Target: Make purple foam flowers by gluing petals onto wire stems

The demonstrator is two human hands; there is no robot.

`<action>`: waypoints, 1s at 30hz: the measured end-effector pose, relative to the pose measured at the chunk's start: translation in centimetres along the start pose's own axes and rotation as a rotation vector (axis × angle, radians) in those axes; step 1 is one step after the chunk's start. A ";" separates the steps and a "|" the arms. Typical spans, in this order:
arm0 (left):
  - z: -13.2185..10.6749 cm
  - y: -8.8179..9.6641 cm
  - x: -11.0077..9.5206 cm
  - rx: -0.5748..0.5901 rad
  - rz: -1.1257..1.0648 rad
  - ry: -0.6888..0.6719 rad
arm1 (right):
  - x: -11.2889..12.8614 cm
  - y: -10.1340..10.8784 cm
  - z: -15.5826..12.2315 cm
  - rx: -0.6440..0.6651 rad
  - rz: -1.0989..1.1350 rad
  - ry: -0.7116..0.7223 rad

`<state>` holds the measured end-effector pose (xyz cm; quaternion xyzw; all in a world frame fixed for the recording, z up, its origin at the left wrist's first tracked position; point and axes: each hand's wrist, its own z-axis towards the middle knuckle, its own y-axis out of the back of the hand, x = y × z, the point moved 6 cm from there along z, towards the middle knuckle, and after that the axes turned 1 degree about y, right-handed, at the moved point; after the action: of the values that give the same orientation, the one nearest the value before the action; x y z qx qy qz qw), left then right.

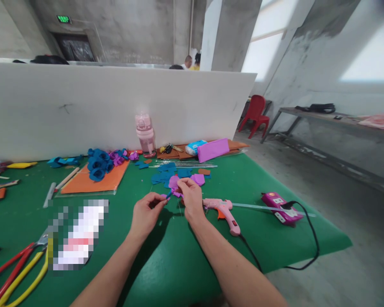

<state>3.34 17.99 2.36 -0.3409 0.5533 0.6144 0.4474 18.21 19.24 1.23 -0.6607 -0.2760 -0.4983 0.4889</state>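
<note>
Both my hands meet over the green table cover. My left hand pinches the end of a small blue stem. My right hand is closed on a purple paper petal piece at the top of that stem. Blue and purple cut petals lie just beyond my fingers. A pink hot glue gun rests right of my right wrist, its cord running to a pink power strip.
Finished blue paper roses sit on an orange sheet. A pink water bottle stands by the white partition. Red and yellow-handled pliers lie at the left front. A red chair stands beyond the table's right edge.
</note>
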 end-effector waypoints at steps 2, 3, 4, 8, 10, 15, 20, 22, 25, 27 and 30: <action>-0.1 0.1 -0.4 -0.026 0.064 -0.070 | 0.0 0.2 0.1 -0.013 0.001 0.004; -0.2 0.1 -0.6 -0.033 0.079 -0.092 | 0.0 0.2 0.1 -0.013 -0.002 0.013; -0.2 0.2 -0.7 -0.037 0.086 -0.105 | 0.0 0.2 0.1 -0.010 -0.006 0.022; -0.1 0.1 -0.7 -0.028 0.070 -0.094 | 0.1 -0.2 0.1 0.034 -0.036 0.068; -0.1 0.0 -0.4 -0.002 0.029 -0.043 | 0.1 -0.4 0.0 0.060 -0.046 0.079; 0.0 -0.2 0.1 0.043 -0.141 0.090 | -0.4 -1.1 -0.2 0.124 -0.044 0.064; 0.0 -0.5 0.2 0.053 -0.314 0.166 | -0.4 -1.3 -0.3 0.162 -0.097 0.126; -0.1 -0.7 0.3 0.068 -0.387 0.193 | -0.1 -1.3 -0.5 0.169 -0.150 0.178; -0.2 -0.9 0.3 0.096 -0.477 0.225 | 0.7 -1.3 -0.8 0.154 -0.262 0.271; -0.3 -1.0 0.3 0.110 -0.514 0.237 | 1.1 -1.4 -1.0 0.155 -0.312 0.311; -0.3 -1.1 0.5 0.120 -0.542 0.244 | 0.9 -1.6 -1.0 0.185 -0.260 0.274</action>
<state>4.20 17.80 1.47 -0.5204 0.5270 0.3932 0.5448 16.79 18.76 2.65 -0.4981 -0.3344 -0.6147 0.5121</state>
